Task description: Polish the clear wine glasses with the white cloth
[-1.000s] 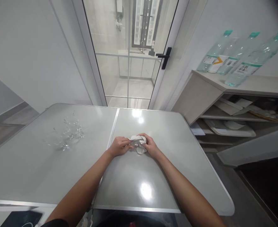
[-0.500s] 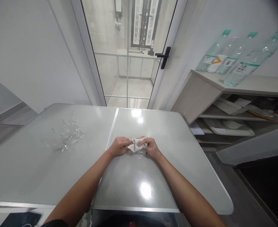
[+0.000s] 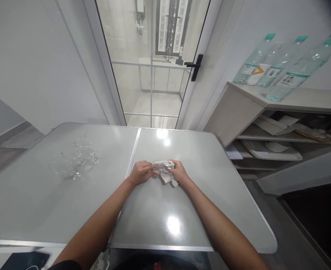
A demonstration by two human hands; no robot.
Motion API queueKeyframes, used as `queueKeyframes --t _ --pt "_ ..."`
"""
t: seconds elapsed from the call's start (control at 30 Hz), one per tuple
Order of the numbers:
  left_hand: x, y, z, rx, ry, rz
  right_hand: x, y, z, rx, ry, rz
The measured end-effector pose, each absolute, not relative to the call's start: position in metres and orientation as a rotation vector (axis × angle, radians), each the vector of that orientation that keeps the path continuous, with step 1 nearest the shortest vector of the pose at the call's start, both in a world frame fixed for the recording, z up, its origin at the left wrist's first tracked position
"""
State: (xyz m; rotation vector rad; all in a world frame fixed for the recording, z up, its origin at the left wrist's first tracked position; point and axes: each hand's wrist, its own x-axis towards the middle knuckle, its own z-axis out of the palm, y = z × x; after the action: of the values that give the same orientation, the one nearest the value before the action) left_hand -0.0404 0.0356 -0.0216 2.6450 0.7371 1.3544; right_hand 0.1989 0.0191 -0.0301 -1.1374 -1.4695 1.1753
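Observation:
Both my hands meet over the middle of a grey table point(image 3: 154, 221). My left hand point(image 3: 139, 173) is closed, its fingers pinching a small clear glass item point(image 3: 161, 170) that shows only in part. My right hand point(image 3: 179, 172) is closed around a crumpled white cloth point(image 3: 168, 177), which is pressed against the glass item and hangs down to the table top. The two hands almost touch.
A cluster of clear glass pieces point(image 3: 79, 162) lies on the table's left half. A glass door point(image 3: 154, 63) with a black handle stands behind the table. To the right, a shelf unit point(image 3: 246, 108) carries several water bottles point(image 3: 283, 71) and papers. A dark object point(image 3: 24, 260) sits at the bottom left.
The cloth has shifted round the glass item between my hands: bunched on top half a second ago, it now hangs lower on the right side. My hands stay in place.

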Motion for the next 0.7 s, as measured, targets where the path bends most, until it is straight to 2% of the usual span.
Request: queueKeyframes --t 0.23,0.43,0.53,0.7 --pt "-0.040 0.039 -0.010 2.396 0.769 1.315 0.201 0.005 -0.021 -1.018 -1.548 0.848" --pt "-0.040 0.038 -0.007 2.101 1.081 0.980 0.201 0.001 -0.023 -1.006 -1.448 0.724" --pt "-0.039 0.037 -0.012 2.065 1.083 1.021 0.200 0.007 -0.023 -1.010 -1.407 0.821" --pt "-0.038 0.037 -0.015 2.090 0.913 1.153 0.201 0.019 -0.020 -1.013 -1.281 1.256"
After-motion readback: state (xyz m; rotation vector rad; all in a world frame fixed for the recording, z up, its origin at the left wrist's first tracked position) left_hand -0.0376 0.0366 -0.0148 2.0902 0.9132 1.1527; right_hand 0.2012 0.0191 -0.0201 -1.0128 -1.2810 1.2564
